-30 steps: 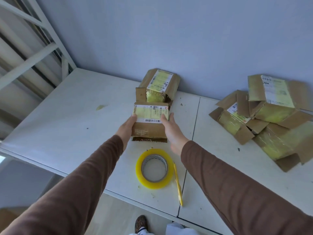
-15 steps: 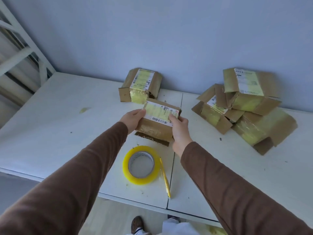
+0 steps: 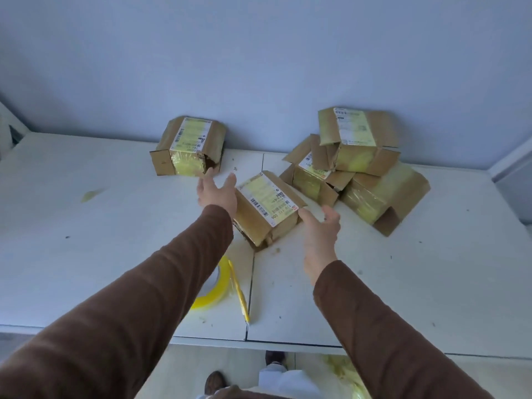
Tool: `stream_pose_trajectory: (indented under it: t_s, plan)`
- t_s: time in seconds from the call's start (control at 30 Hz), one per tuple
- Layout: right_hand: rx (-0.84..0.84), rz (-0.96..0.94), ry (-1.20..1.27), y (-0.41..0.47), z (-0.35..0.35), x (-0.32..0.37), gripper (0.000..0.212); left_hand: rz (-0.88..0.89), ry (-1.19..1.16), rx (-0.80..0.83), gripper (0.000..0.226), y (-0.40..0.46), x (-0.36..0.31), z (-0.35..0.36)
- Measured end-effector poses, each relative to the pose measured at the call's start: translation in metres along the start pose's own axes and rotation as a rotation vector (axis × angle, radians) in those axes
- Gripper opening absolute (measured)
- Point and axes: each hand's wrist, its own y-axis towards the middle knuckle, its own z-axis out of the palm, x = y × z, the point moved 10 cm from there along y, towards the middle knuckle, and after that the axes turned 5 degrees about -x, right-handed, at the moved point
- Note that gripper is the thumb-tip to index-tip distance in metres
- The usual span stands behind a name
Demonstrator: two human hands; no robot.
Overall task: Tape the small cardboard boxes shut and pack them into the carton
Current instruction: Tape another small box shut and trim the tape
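A small cardboard box (image 3: 267, 204) with a yellow-white label lies diagonally on the white table (image 3: 86, 254), one end flap loose at its near corner. My left hand (image 3: 217, 194) rests against its left side with the fingers spread. My right hand (image 3: 319, 228) is at its near right corner, thumb touching the cardboard and fingers apart. Neither hand is closed around the box. A roll of yellow tape (image 3: 216, 295) lies nearer to me, partly hidden by my left sleeve. No carton is in view.
A yellow pen-like tool (image 3: 239, 292) lies beside the tape. Another small box (image 3: 190, 145) stands at the wall, back left. A pile of three boxes (image 3: 359, 156) with open flaps sits back right. The table's front edge (image 3: 288, 342) is close to me.
The box has been turned diagonally and moved right, toward the pile. Both hands, gripping its sides earlier, have loosened and spread their fingers.
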Motion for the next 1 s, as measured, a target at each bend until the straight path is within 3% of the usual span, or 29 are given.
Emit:
stream_pose_trajectory:
  t_s: [0.1, 0.17, 0.23, 0.33, 0.47, 0.6, 0.67, 0.83, 1.0]
  plan:
    - [0.167, -0.175, -0.171, 0.001, 0.019, 0.025, 0.055, -0.304, -0.198, -0.016, 0.084, -0.041, 0.039, 0.010]
    - [0.263, -0.190, -0.243, 0.001, 0.031, 0.027, 0.051, -0.398, -0.268, 0.003, 0.097, -0.060, 0.060, 0.023]
    - [0.289, -0.193, -0.260, 0.002, 0.036, 0.022, 0.048, -0.438, -0.367, 0.063, 0.090, -0.069, 0.072, 0.040]
    - [0.190, -0.297, -0.422, 0.004, 0.025, 0.018, 0.047, -0.368, -0.403, 0.168, 0.059, -0.068, 0.068, 0.050]
    - [0.284, -0.188, -0.265, 0.003, 0.024, 0.016, 0.031, -0.176, -0.240, 0.200, 0.080, -0.049, 0.044, 0.040]
    - [0.325, -0.148, -0.192, 0.001, 0.027, 0.018, 0.022, -0.102, -0.108, 0.182, 0.049, -0.047, 0.036, 0.039]
    - [0.367, -0.142, -0.175, -0.002, 0.036, 0.016, 0.028, -0.083, -0.095, 0.234, 0.036, -0.049, 0.034, 0.049]
    - [0.446, -0.087, -0.191, -0.011, 0.051, 0.010, 0.025, -0.077, -0.128, 0.305, 0.056, -0.044, 0.047, 0.065]
    - [0.395, -0.142, -0.197, -0.008, 0.057, 0.014, 0.030, -0.075, -0.176, 0.300, 0.064, -0.057, 0.041, 0.064]
